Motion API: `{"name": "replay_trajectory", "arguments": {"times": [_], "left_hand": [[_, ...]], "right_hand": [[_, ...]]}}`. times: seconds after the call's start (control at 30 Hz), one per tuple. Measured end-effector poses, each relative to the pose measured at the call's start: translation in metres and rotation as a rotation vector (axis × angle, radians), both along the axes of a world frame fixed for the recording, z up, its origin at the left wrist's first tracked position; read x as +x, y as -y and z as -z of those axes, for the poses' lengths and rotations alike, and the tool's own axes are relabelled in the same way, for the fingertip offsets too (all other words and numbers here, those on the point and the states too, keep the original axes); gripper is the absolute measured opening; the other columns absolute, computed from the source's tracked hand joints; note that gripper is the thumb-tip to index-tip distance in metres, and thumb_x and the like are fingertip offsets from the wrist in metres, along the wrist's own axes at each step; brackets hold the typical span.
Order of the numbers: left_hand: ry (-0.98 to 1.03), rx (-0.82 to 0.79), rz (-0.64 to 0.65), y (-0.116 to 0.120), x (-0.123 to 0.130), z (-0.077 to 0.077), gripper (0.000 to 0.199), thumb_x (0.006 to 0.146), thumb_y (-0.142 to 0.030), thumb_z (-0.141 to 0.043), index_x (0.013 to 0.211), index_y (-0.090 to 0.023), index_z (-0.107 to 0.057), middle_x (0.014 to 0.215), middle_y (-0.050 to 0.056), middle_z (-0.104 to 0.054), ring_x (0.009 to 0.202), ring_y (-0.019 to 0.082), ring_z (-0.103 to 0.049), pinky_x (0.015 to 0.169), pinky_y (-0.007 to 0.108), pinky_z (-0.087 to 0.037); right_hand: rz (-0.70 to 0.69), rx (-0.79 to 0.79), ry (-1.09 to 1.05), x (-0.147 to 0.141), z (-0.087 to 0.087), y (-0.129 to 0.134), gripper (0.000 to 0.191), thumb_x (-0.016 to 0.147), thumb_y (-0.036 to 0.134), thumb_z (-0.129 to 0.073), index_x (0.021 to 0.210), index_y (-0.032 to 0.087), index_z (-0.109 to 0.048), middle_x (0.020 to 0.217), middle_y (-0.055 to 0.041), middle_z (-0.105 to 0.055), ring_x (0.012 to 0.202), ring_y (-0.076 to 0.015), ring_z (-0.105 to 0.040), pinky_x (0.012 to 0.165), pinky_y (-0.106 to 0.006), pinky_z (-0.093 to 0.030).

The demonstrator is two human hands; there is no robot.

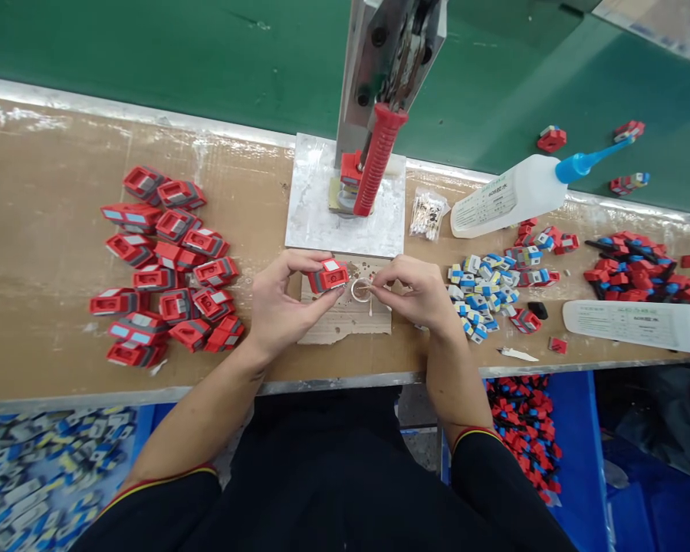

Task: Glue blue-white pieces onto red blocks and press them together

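Note:
My left hand (279, 303) pinches a small red plastic part with a grey-white face (327, 275) over a worn wooden block (348, 322). My right hand (417, 295) holds a thin stick (368, 288) between its fingertips, its tip at a small clear ring-shaped cup (359, 290) on the block. The two hands are a few centimetres apart. Behind them stands a hand press with a red handle (379, 159) on a metal base plate (316, 215); another red part (350, 169) sits under the press.
A pile of red parts (169, 268) lies on the left. Small blue-white pieces (486, 291) and red-blue parts (638, 272) lie on the right, with two white glue bottles (511, 199) (638, 326) and a bag of sticks (427, 213). Blue bins (580, 460) sit below the table edge.

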State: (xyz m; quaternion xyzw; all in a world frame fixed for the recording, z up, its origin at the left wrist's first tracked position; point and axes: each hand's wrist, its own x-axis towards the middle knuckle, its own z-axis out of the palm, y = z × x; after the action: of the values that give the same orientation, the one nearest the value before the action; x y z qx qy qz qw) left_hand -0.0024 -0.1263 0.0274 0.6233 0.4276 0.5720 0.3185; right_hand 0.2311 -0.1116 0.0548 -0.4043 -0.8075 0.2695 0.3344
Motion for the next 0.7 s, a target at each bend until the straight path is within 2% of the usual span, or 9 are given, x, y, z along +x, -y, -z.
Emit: {"name": "replay_trajectory", "arguments": {"times": [0.17, 0.23, 0.33, 0.4, 0.53, 0.63, 0.7], "left_hand": [[0.003, -0.004, 0.005, 0.0, -0.001, 0.001, 0.032, 0.081, -0.033, -0.091, 0.096, -0.022, -0.066, 0.105, 0.007, -0.08, 0.099, 0.024, -0.08, 0.091, 0.041, -0.066], [-0.017, -0.014, 0.007, 0.0, -0.001, 0.001, 0.032, 0.081, -0.033, -0.091, 0.096, -0.022, -0.065, 0.107, 0.007, -0.08, 0.1, 0.024, -0.08, 0.091, 0.041, -0.066], [-0.045, -0.012, 0.029, 0.002, -0.001, 0.002, 0.03, 0.082, -0.031, -0.09, 0.095, -0.022, -0.065, 0.108, 0.008, -0.081, 0.101, 0.025, -0.08, 0.091, 0.041, -0.066], [-0.052, 0.005, 0.061, 0.003, 0.001, 0.002, 0.028, 0.082, -0.028, -0.089, 0.095, -0.022, -0.065, 0.108, 0.008, -0.081, 0.102, 0.025, -0.081, 0.09, 0.041, -0.066], [-0.046, 0.046, 0.081, 0.005, 0.003, 0.002, 0.027, 0.083, -0.026, -0.089, 0.096, -0.022, -0.065, 0.107, 0.006, -0.081, 0.101, 0.024, -0.081, 0.088, 0.038, -0.066], [-0.053, 0.044, 0.09, 0.006, 0.003, 0.002, 0.027, 0.084, -0.026, -0.088, 0.096, -0.022, -0.064, 0.109, 0.007, -0.081, 0.103, 0.024, -0.081, 0.089, 0.038, -0.067], [-0.066, 0.025, 0.098, 0.006, 0.003, 0.003, 0.027, 0.084, -0.026, -0.088, 0.096, -0.021, -0.064, 0.11, 0.008, -0.081, 0.106, 0.025, -0.081, 0.09, 0.04, -0.067]], "right_hand": [[0.026, 0.002, -0.102, 0.006, -0.003, 0.0, 0.012, 0.088, 0.017, -0.078, 0.081, 0.024, -0.072, 0.076, 0.0005, -0.077, 0.066, -0.0139, -0.068, 0.062, -0.028, -0.051], [0.086, 0.012, -0.236, 0.007, -0.004, 0.001, 0.014, 0.088, 0.022, -0.081, 0.078, 0.024, -0.071, 0.072, 0.0007, -0.075, 0.063, -0.0142, -0.067, 0.057, -0.029, -0.049], [0.203, 0.089, -0.502, 0.0, -0.005, 0.004, 0.026, 0.085, 0.037, -0.085, 0.072, 0.025, -0.066, 0.062, 0.0021, -0.069, 0.056, -0.0147, -0.064, 0.052, -0.031, -0.049], [0.257, 0.129, -0.6, -0.009, -0.005, 0.006, 0.033, 0.084, 0.043, -0.086, 0.07, 0.025, -0.063, 0.058, 0.003, -0.065, 0.053, -0.0145, -0.062, 0.051, -0.031, -0.05], [0.242, 0.084, -0.615, -0.027, -0.004, 0.011, 0.031, 0.085, 0.041, -0.087, 0.071, 0.025, -0.064, 0.06, 0.0026, -0.066, 0.055, -0.0149, -0.065, 0.052, -0.03, -0.053], [0.204, 0.054, -0.626, -0.031, -0.002, 0.012, 0.026, 0.086, 0.035, -0.086, 0.073, 0.024, -0.066, 0.062, 0.0023, -0.069, 0.057, -0.0144, -0.067, 0.054, -0.029, -0.053], [0.204, 0.029, -0.621, -0.032, -0.002, 0.012, 0.027, 0.087, 0.037, -0.085, 0.072, 0.024, -0.066, 0.062, 0.0017, -0.069, 0.057, -0.0146, -0.066, 0.054, -0.03, -0.053]]}}
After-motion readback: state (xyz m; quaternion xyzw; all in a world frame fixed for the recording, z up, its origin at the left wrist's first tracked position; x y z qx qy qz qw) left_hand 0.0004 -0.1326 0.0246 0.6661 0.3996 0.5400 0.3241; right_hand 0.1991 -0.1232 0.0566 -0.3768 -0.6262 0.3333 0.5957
